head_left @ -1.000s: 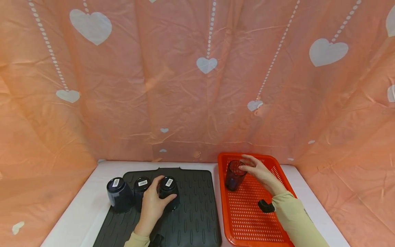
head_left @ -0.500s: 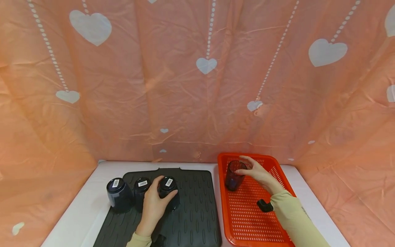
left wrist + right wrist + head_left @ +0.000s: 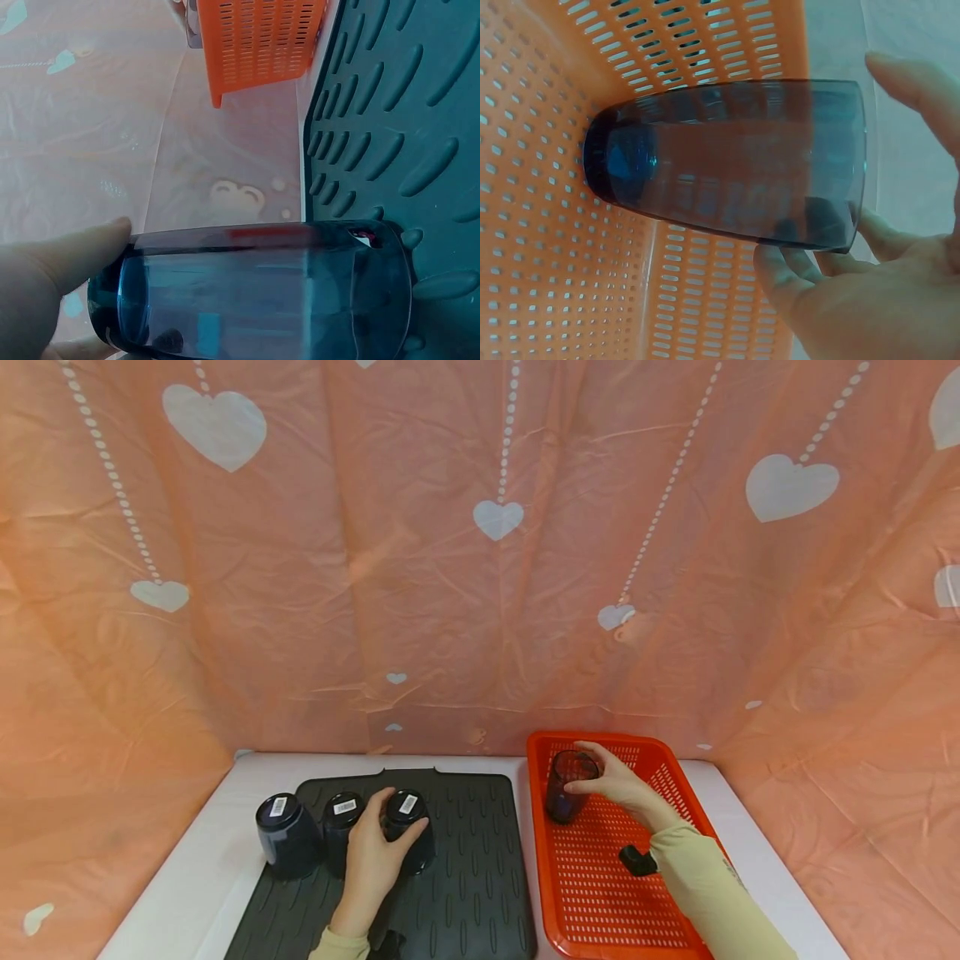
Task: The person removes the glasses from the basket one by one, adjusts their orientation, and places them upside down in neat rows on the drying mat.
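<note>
My left hand [image 3: 371,860] grips the base end of an upside-down dark drinking glass [image 3: 420,850] standing on the black ribbed mat [image 3: 472,893]. In the left wrist view my thumb [image 3: 90,251] lies at the base edge of that glass [image 3: 240,292], its mouth against the mat. My right hand [image 3: 626,793] is around the rim of another dark glass [image 3: 562,802], upright in the orange basket [image 3: 551,893]. In the right wrist view several fingers touch one side of this glass [image 3: 727,165], while the thumb [image 3: 907,82] stands a little apart from its rim.
Two more upturned dark glasses, a left one [image 3: 288,843] and a middle one [image 3: 339,835], stand left of my left hand with white labels on their bases. The basket's perforated walls surround the right glass. An orange curtain [image 3: 420,610] hangs behind the white table [image 3: 187,860].
My right hand has moved slightly left and down, closer around the rim of the glass in the basket. The left hand has stayed on its glass.
</note>
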Action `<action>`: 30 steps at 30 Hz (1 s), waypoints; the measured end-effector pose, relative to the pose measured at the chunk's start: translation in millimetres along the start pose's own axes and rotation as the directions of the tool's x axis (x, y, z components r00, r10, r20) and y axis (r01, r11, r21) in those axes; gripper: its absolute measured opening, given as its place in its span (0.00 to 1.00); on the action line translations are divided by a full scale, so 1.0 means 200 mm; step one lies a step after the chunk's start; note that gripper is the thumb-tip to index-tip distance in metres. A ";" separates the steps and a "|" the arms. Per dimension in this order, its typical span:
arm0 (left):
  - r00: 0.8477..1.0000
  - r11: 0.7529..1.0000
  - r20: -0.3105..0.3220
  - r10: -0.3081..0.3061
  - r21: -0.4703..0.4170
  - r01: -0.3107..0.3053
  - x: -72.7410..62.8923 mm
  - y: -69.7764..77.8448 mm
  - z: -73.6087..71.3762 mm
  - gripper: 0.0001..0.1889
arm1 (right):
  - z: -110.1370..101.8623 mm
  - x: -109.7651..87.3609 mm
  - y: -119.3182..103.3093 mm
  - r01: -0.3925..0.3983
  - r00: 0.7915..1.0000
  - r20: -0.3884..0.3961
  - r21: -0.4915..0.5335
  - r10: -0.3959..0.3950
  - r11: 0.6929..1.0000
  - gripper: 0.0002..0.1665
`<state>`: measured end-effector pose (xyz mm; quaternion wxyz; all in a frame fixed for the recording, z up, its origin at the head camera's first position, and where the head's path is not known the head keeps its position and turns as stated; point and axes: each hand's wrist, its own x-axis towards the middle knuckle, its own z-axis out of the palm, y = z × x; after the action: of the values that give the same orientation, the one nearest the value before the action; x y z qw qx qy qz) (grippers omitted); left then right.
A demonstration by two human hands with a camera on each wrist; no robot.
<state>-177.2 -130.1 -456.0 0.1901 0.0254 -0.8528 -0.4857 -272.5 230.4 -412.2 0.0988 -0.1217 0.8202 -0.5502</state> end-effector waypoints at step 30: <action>0.999 1.000 -0.035 0.007 0.012 -0.007 0.01 0.02 -0.01 0.32 | 0.05 0.01 -0.01 0.017 0.999 -0.048 -0.016 -0.018 1.000 0.44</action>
<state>-177.1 -130.3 -451.5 0.2067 0.0322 -0.8523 -0.4794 -272.1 220.0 -415.2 0.0735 -0.1165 0.8254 -0.5475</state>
